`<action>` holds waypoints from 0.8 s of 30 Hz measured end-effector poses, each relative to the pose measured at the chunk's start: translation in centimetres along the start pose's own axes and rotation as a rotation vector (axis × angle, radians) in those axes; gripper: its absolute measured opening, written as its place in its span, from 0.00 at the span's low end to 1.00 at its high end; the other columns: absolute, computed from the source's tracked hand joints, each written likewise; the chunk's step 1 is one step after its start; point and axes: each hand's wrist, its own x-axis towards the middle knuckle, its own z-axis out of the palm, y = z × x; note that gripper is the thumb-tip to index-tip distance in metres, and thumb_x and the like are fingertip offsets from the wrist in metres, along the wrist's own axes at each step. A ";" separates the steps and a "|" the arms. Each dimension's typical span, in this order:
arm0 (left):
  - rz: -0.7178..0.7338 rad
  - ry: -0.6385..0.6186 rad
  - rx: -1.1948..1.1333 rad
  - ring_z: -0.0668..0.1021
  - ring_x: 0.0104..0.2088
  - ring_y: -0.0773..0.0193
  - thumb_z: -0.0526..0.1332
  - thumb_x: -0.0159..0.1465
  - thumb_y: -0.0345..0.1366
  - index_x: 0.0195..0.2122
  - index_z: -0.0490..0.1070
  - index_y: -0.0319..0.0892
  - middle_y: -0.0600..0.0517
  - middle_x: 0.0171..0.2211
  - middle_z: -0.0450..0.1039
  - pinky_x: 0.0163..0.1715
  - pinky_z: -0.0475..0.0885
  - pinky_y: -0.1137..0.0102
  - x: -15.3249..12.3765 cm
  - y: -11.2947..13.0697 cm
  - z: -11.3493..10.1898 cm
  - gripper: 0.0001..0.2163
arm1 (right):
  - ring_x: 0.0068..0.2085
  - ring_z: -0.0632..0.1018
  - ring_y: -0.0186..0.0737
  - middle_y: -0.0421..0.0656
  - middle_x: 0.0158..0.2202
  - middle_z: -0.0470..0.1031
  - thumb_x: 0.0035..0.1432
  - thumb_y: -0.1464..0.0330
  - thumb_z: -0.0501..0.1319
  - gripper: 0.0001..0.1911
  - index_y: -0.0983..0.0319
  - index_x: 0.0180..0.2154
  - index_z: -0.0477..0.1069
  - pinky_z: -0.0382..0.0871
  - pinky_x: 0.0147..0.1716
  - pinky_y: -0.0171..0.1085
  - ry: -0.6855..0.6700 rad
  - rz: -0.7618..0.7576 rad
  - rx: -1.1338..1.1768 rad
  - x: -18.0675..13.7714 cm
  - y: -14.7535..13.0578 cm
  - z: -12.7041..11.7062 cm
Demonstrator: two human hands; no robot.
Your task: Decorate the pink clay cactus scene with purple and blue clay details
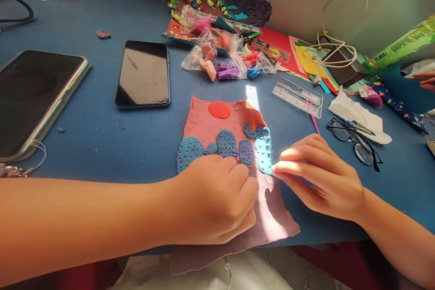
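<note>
A pink clay slab (204, 122) lies on the blue table (102, 145) at the front edge. It carries a red clay disc (219, 109) and several blue dotted cactus shapes (227, 143). My left hand (214, 199) rests curled on the slab's lower part, fingers closed, and what is in them is hidden. My right hand (322, 176) has its fingers pressed together at the right edge of the light blue cactus piece (264, 149); a thin pink tool (314, 122) pokes up behind the fingers.
Two dark phones (143, 72) (30, 95) lie to the left. Bags of coloured clay (217, 56), a clay artwork (204, 7), a clear plastic case (299, 95), glasses (356, 142), a tissue (353, 115) and a charger with cable (340, 61) fill the back and right.
</note>
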 end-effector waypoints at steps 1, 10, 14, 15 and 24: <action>0.003 -0.003 0.001 0.60 0.18 0.63 0.51 0.61 0.29 0.19 0.62 0.43 0.54 0.17 0.59 0.17 0.55 0.66 0.1 0.0 -0.1 0.13 | 0.31 0.71 0.36 0.43 0.31 0.74 0.57 0.78 0.60 0.07 0.60 0.37 0.70 0.64 0.29 0.39 0.008 0.008 -0.019 0.0 0.3 -0.2; 0.017 0.000 0.036 0.61 0.18 0.64 0.52 0.61 0.29 0.19 0.60 0.43 0.54 0.16 0.58 0.16 0.55 0.67 0.1 0.0 -0.1 0.13 | 0.29 0.70 0.34 0.41 0.26 0.72 0.55 0.79 0.61 0.07 0.62 0.34 0.69 0.63 0.28 0.38 -0.028 0.005 0.023 0.2 0.8 0.1; 0.017 0.000 0.042 0.61 0.18 0.64 0.52 0.62 0.30 0.19 0.60 0.43 0.54 0.16 0.59 0.17 0.56 0.67 0.0 0.0 -0.1 0.13 | 0.29 0.69 0.34 0.42 0.27 0.74 0.56 0.78 0.61 0.06 0.62 0.34 0.69 0.63 0.28 0.38 -0.033 0.005 0.060 0.0 0.8 0.3; 0.016 0.000 0.043 0.61 0.18 0.64 0.52 0.62 0.30 0.19 0.60 0.43 0.54 0.16 0.59 0.17 0.56 0.67 0.0 0.0 -0.1 0.13 | 0.29 0.70 0.34 0.42 0.27 0.74 0.56 0.78 0.61 0.06 0.62 0.34 0.69 0.63 0.29 0.38 -0.040 0.000 0.065 0.0 0.8 0.3; 0.018 0.012 0.034 0.61 0.17 0.64 0.51 0.62 0.30 0.18 0.61 0.43 0.54 0.16 0.59 0.16 0.56 0.67 0.0 0.0 0.0 0.14 | 0.29 0.72 0.37 0.43 0.27 0.74 0.54 0.79 0.56 0.08 0.64 0.37 0.68 0.63 0.29 0.40 -0.057 -0.079 -0.038 0.1 0.3 -0.2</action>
